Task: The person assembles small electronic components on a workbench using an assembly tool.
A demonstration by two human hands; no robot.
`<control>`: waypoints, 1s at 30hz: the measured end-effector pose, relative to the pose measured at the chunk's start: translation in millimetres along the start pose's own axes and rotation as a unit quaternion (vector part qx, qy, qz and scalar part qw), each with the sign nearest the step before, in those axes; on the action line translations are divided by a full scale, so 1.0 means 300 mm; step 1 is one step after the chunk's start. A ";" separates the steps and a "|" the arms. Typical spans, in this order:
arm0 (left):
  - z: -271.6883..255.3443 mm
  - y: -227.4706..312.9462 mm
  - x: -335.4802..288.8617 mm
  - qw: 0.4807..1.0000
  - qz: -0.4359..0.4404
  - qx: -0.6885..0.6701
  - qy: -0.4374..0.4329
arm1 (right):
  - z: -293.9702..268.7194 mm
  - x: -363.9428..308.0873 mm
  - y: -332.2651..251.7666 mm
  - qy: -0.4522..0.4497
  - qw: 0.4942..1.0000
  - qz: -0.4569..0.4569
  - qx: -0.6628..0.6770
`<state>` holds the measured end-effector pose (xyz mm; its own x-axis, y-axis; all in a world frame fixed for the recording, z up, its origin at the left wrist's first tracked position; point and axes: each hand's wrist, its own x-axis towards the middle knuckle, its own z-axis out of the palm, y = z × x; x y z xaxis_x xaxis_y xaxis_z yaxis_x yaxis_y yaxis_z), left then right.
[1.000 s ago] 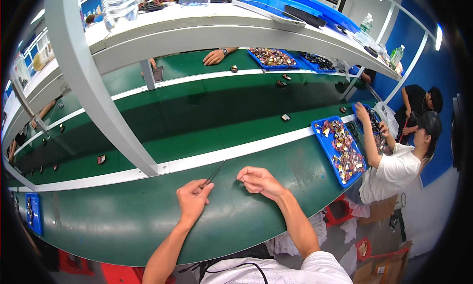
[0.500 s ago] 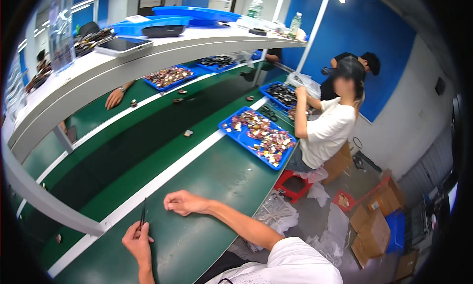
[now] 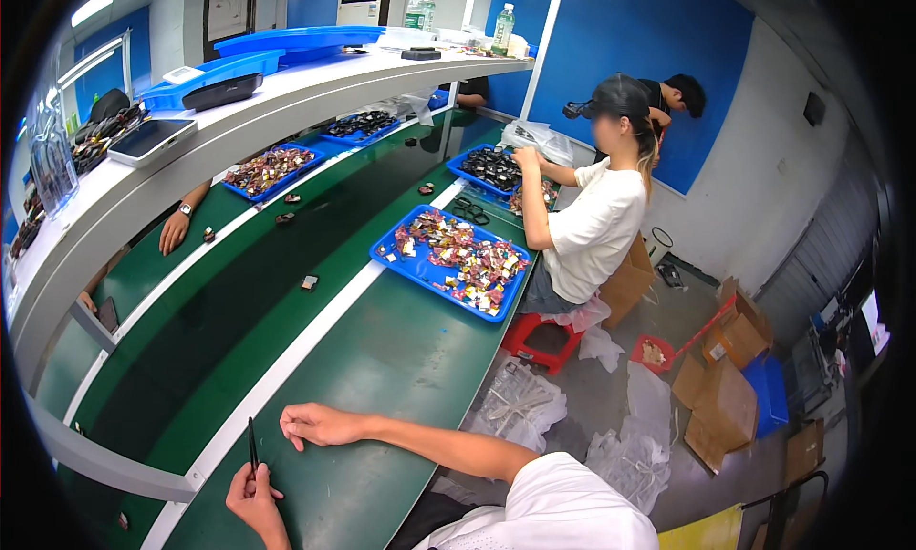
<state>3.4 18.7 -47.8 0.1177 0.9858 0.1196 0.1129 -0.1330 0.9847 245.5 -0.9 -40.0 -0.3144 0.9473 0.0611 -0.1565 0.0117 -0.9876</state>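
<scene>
Black tweezers [image 3: 253,445] stand nearly upright in my left hand [image 3: 253,500], which pinches them near their lower end with the tips pointing up. That hand is over the green worktop [image 3: 382,359], close to the white strip along the conveyor. My right hand [image 3: 322,425] hovers at or rests on the worktop a little farther off, its fingers loosely curled in with nothing visible in them. Beyond it lies a blue tray [image 3: 444,302] heaped with small wired parts in pink, yellow and white.
Along the left runs the green conveyor belt [image 3: 243,311], carrying a few small parts. A grey-framed shelf [image 3: 181,135] overhangs it, with a phone and blue trays on top. A co-worker in a white shirt [image 3: 601,216] handles black pieces at another tray. Cardboard boxes [image 3: 720,416] and plastic bags lie on the floor.
The view has swung right, so the whole scene sits farther left. My right hand has its fingers bent more downward. My left hand still grips the tweezers.
</scene>
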 end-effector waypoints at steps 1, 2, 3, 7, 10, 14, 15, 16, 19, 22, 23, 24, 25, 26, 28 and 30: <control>-0.001 -0.007 0.001 1.000 -0.001 -0.001 0.000 | 0.006 0.000 0.000 0.014 0.999 -0.015 -0.043; -0.002 -0.013 0.001 1.000 -0.002 -0.003 0.000 | 0.009 0.000 0.005 0.028 0.995 -0.030 -0.087; -0.001 -0.017 0.002 1.000 0.000 -0.003 -0.001 | 0.016 0.001 0.016 0.029 0.995 -0.032 -0.088; -0.003 -0.048 0.005 1.000 0.020 -0.006 0.003 | 0.038 -0.011 0.013 0.069 0.978 -0.091 -0.175; 0.009 0.078 -0.034 1.000 0.002 0.017 0.000 | 0.025 -0.081 -0.059 0.096 0.963 -0.090 -0.235; 0.021 0.146 -0.038 0.998 -0.039 0.049 -0.032 | -0.118 -0.400 -0.380 0.251 0.721 -0.237 -0.602; 0.017 0.136 -0.035 0.998 -0.040 0.041 -0.027 | -0.149 -0.516 -0.544 0.263 0.582 -0.253 -0.726; 0.009 0.126 -0.034 0.998 -0.035 0.039 -0.021 | -0.154 -0.619 -0.696 0.313 0.524 -0.259 -0.749; 0.003 0.158 -0.044 0.999 -0.034 0.035 -0.013 | -0.104 -0.975 -1.090 0.380 0.266 -0.278 -0.841; -0.010 0.162 -0.050 0.998 -0.037 0.051 -0.010 | 0.171 -1.141 -1.362 0.359 0.129 -0.371 -0.847; -0.008 0.155 -0.049 0.998 -0.030 0.050 -0.012 | 0.275 -1.212 -1.439 0.268 -0.049 -0.369 -0.889; -0.011 0.160 -0.057 0.998 -0.019 0.058 -0.001 | 0.291 -1.234 -1.469 0.232 -0.207 -0.473 -0.825; -0.012 0.160 -0.058 0.998 -0.022 0.056 -0.002 | 0.312 -1.297 -1.464 0.190 -0.180 -0.486 -0.834; -0.011 0.158 -0.056 0.998 -0.021 0.053 0.001 | 0.327 -1.390 -1.461 0.148 -0.153 -0.500 -0.839; 0.000 0.153 -0.052 0.998 -0.028 0.060 -0.008 | -0.047 -1.652 -1.362 0.355 -0.061 -0.367 -0.857; 0.072 0.158 -0.018 0.998 -0.020 0.040 -0.051 | -0.479 -1.917 -1.656 0.688 0.113 -0.011 -0.717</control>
<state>29.4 4.8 -4.6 0.2113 0.9754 0.0632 0.1974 -0.1059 0.9746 638.7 -505.6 394.6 0.2690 0.0827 0.9596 0.4786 -0.8760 -0.0587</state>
